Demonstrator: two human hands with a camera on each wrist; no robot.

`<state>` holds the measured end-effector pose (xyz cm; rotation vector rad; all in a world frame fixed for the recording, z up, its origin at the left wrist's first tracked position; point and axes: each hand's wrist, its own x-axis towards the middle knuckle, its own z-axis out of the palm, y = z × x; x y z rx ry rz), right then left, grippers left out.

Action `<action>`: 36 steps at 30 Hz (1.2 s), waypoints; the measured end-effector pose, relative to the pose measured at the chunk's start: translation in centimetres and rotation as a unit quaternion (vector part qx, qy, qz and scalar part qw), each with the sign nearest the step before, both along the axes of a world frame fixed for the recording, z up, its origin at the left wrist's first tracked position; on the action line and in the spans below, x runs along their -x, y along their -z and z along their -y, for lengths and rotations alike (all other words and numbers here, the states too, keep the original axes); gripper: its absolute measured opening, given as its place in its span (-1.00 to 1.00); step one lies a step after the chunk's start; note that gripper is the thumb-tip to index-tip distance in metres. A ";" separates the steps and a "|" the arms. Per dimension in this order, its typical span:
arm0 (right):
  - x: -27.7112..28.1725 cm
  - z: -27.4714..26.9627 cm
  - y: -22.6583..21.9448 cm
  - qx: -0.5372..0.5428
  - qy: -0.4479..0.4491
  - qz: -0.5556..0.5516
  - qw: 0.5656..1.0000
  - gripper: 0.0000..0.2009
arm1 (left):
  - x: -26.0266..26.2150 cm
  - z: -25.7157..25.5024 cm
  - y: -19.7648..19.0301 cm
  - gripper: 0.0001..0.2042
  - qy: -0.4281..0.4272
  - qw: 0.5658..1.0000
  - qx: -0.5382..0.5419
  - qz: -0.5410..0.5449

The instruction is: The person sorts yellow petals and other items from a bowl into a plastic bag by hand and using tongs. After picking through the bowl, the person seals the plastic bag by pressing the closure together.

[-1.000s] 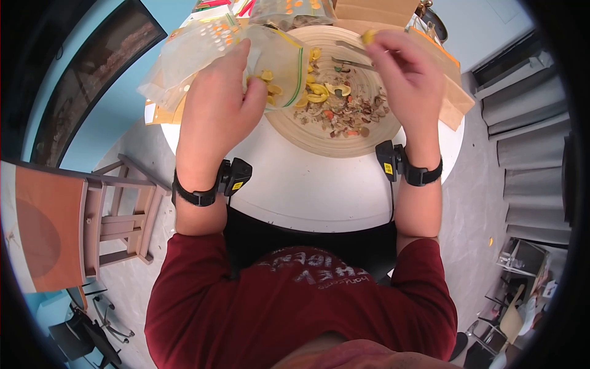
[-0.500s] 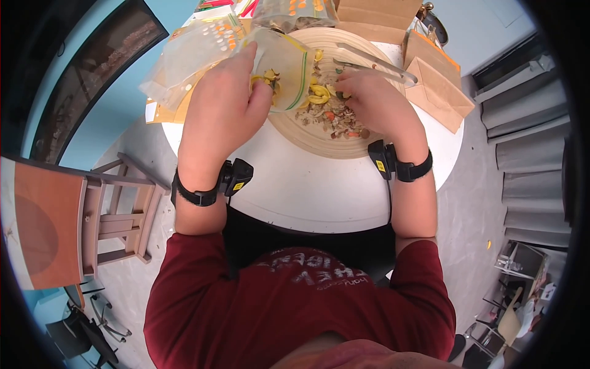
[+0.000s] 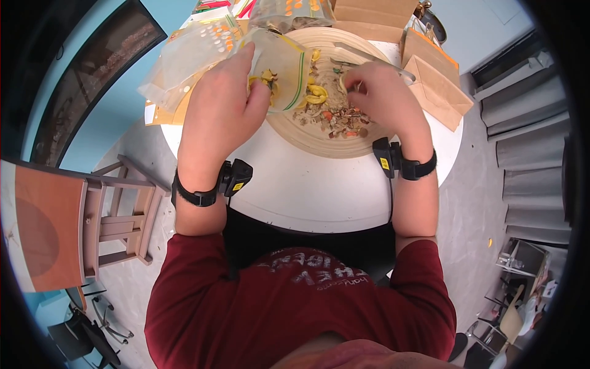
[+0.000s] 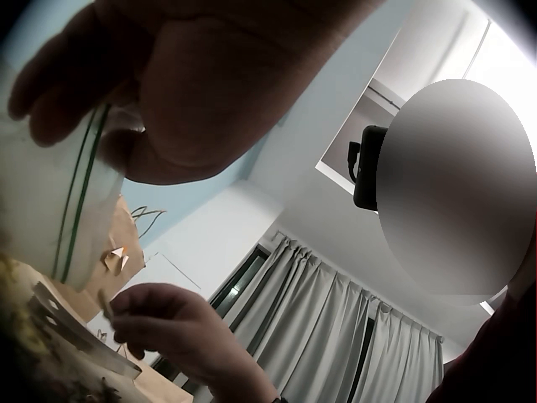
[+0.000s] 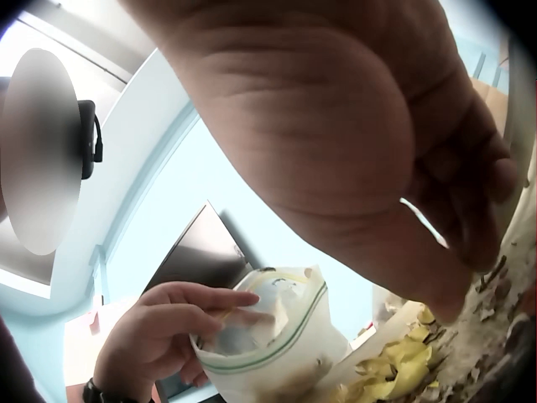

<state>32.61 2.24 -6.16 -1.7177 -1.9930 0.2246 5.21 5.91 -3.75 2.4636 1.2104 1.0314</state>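
Observation:
My left hand grips a clear zip bag by its mouth, fingers around the edge. The bag has a green seal line, and yellow dried pieces lie inside it. My right hand is low over a round ridged wooden plate, fingers curled. In the left wrist view, the right hand pinches a thin pale piece at its fingertips. Beneath it the plate bears brown dried bits, several yellow curled pieces and a few orange ones.
Metal tongs lie across the plate's far right side. Another clear bag with orange dots stands behind the plate. Brown paper bags stand at the right, and a dotted plastic bag lies left of my left hand.
My right hand came down from above the tongs, where it held a yellow piece, to the plate, then shifted slightly and now pinches a pale piece. The left hand stays at the bag.

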 end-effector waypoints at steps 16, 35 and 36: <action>0.6 1.5 -3.0 -0.115 -0.022 -0.170 0.978 -0.67 | 0.6 -0.3 0.0 -0.51 -0.015 1.000 0.010 0.022; -5.1 0.1 -0.3 0.216 0.068 0.067 0.972 -0.71 | 0.6 -0.4 0.0 -0.51 -0.008 0.999 0.011 0.033; -5.1 0.1 -0.4 0.218 0.065 0.063 0.972 -0.70 | 0.6 -0.4 0.0 -0.51 -0.008 0.999 0.008 0.031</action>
